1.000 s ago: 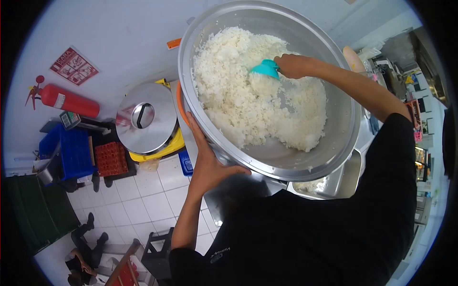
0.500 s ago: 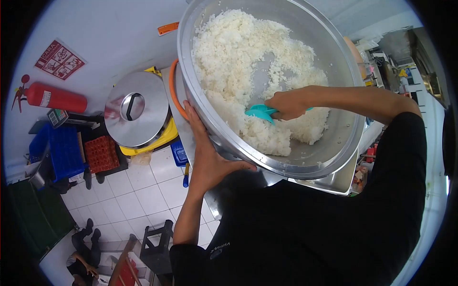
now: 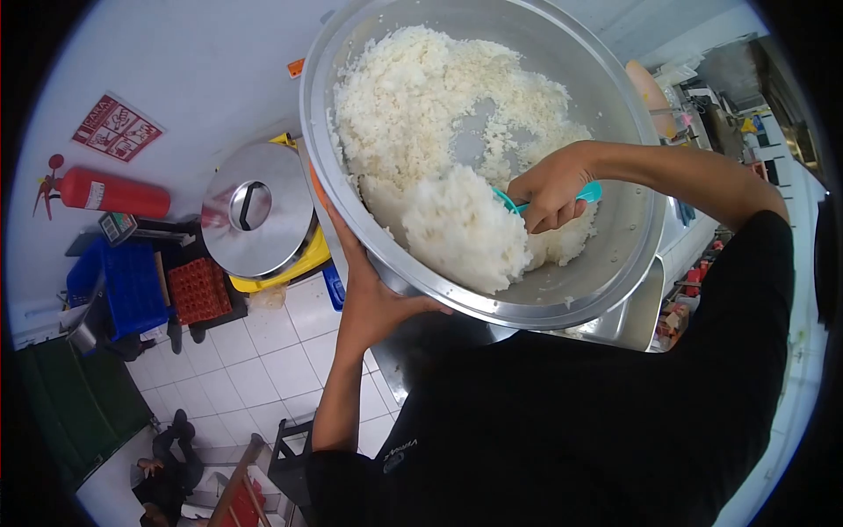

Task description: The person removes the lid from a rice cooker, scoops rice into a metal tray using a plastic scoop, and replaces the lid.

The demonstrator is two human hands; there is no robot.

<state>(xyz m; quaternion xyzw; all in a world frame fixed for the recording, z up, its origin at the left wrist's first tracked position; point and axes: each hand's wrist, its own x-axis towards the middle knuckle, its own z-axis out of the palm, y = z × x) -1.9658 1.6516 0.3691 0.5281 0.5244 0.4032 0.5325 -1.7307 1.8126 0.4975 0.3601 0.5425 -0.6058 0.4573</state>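
A big steel bowl (image 3: 615, 263) tilts toward me, holding a mass of cooked white rice (image 3: 413, 114). My left hand (image 3: 369, 290) grips the bowl's outer wall near its lower left rim. My right hand (image 3: 549, 189) is inside the bowl, shut on a teal rice paddle (image 3: 584, 195). A heap of rice (image 3: 461, 233) is piled on the paddle's hidden blade, close to the bowl's near rim.
A steel tray (image 3: 637, 321) sits under the bowl at the right. On the floor to the left stand a pot with a steel lid (image 3: 255, 220), a blue crate (image 3: 127, 285), a red crate (image 3: 200, 290) and a fire extinguisher (image 3: 114, 195). Someone sits on the floor (image 3: 171, 461) at bottom left.
My right hand swept the paddle from the bowl's far side down toward the near rim, dragging a mound of rice with it. The left hand kept its hold on the bowl.
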